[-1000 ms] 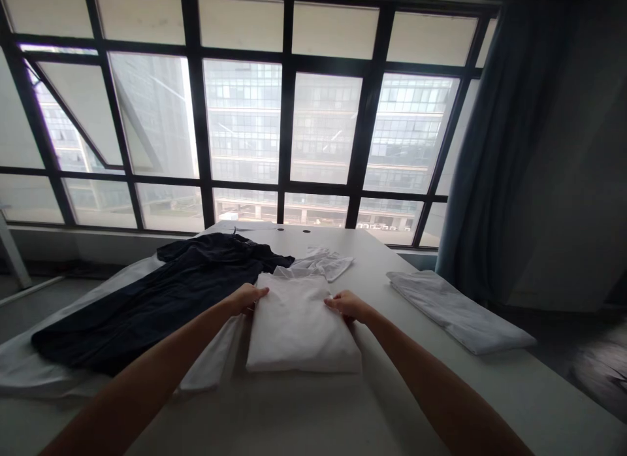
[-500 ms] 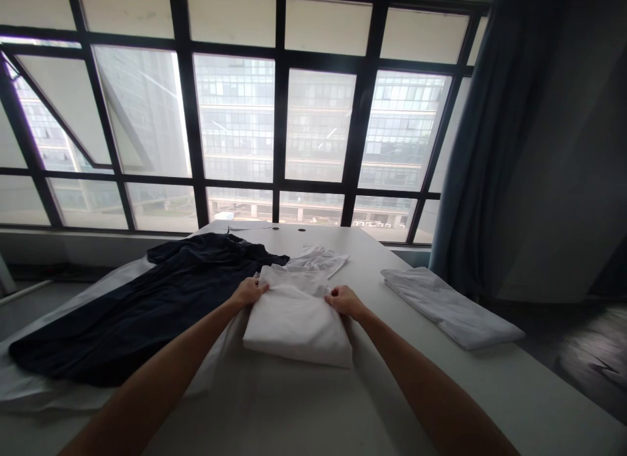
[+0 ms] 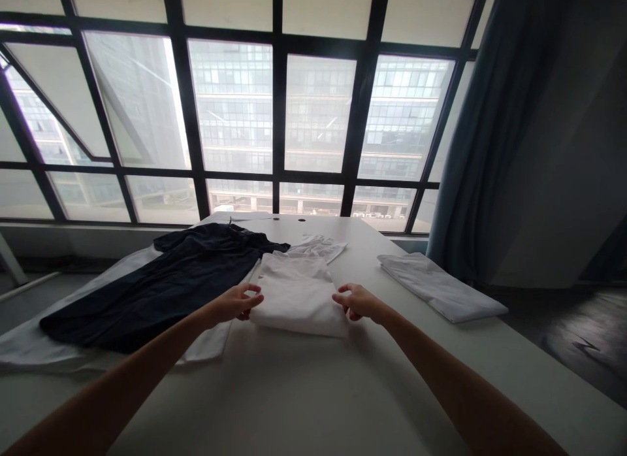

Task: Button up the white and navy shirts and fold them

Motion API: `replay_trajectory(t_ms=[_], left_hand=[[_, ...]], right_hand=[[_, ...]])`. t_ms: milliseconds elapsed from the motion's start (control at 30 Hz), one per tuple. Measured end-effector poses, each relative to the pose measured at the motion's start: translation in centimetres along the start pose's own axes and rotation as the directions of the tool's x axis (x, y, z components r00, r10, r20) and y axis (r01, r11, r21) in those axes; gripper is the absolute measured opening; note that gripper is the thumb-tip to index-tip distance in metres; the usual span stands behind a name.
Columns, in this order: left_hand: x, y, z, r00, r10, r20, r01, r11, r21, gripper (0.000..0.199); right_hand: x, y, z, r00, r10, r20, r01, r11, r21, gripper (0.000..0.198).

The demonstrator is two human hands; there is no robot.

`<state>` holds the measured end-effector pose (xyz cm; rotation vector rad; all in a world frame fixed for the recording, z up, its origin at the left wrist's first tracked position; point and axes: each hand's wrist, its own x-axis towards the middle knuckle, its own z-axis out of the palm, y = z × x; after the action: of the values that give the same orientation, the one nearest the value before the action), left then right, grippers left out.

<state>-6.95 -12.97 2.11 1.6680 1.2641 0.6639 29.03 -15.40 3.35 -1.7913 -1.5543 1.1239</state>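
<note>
A folded white garment [image 3: 298, 296] lies flat on the white table [image 3: 304, 390], in the middle. My left hand [image 3: 238, 304] is at its near left corner, fingers curled and apart, with the fingertips at the cloth's edge. My right hand [image 3: 357, 303] is at the near right corner in the same pose. Neither hand has closed on the cloth. Behind the folded garment lies a small crumpled white cloth [image 3: 316, 247].
A dark navy garment [image 3: 161, 283] is spread at the left over a white cloth [image 3: 29, 355]. Another folded white garment [image 3: 441, 287] lies at the table's right edge. Large windows stand behind the table, and a dark curtain [image 3: 470, 149] hangs at right.
Both hands have slid back from the garment's far part to its near corners and let go of the cloth. The folded garment now lies flatter and a little farther from me.
</note>
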Motion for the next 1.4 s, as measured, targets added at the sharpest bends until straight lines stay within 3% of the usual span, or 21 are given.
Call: replay_trajectory(t_ms=[133, 300, 433, 567, 700, 967, 1133, 1267, 1400], left_hand=[[-3.1, 0.4, 0.4, 0.979, 0.179, 0.102, -0.184, 0.982, 0.040, 0.079], [-3.7, 0.6, 0.6, 0.925, 0.308, 0.224, -0.346, 0.925, 0.156, 0.065], [-3.4, 0.1, 0.9, 0.887, 0.425, 0.179, -0.457, 0.862, 0.219, 0.052], [-3.6, 0.1, 1.4, 0.850, 0.485, 0.204, -0.518, 0.841, 0.158, 0.060], [-3.8, 0.3, 2.2, 0.844, 0.475, 0.250, -0.531, 0.806, 0.262, 0.071], [-3.6, 0.3, 1.7, 0.880, 0.415, 0.232, -0.473, 0.815, 0.336, 0.051], [-3.8, 0.5, 1.1, 0.915, 0.332, 0.231, -0.380, 0.901, 0.209, 0.066], [-3.2, 0.3, 2.1, 0.970, 0.208, 0.124, -0.215, 0.975, 0.050, 0.080], [-2.8, -0.1, 3.1, 0.982, 0.184, 0.038, -0.182, 0.983, -0.036, 0.069]], right_hand=[[-1.3, 0.3, 0.4, 0.999, 0.017, 0.049, -0.019, 0.999, 0.039, 0.062], [-2.4, 0.5, 1.0, 0.994, -0.042, 0.099, 0.031, 0.993, 0.114, 0.068], [-2.3, 0.7, 1.1, 0.992, -0.090, 0.087, 0.077, 0.987, 0.142, 0.073], [-1.8, 0.9, 1.1, 0.992, -0.125, -0.011, 0.125, 0.981, 0.148, 0.069], [-1.6, 0.9, 1.0, 0.988, -0.153, -0.036, 0.157, 0.972, 0.174, 0.065], [-1.3, 1.6, 0.8, 0.977, -0.214, 0.026, 0.211, 0.973, 0.094, 0.069], [-1.9, 1.3, 0.6, 0.979, -0.193, 0.060, 0.191, 0.981, 0.031, 0.072], [-2.3, 1.1, 0.5, 0.985, -0.158, 0.070, 0.155, 0.987, 0.044, 0.070], [-2.3, 1.2, 0.4, 0.985, -0.159, 0.062, 0.158, 0.987, 0.026, 0.070]])
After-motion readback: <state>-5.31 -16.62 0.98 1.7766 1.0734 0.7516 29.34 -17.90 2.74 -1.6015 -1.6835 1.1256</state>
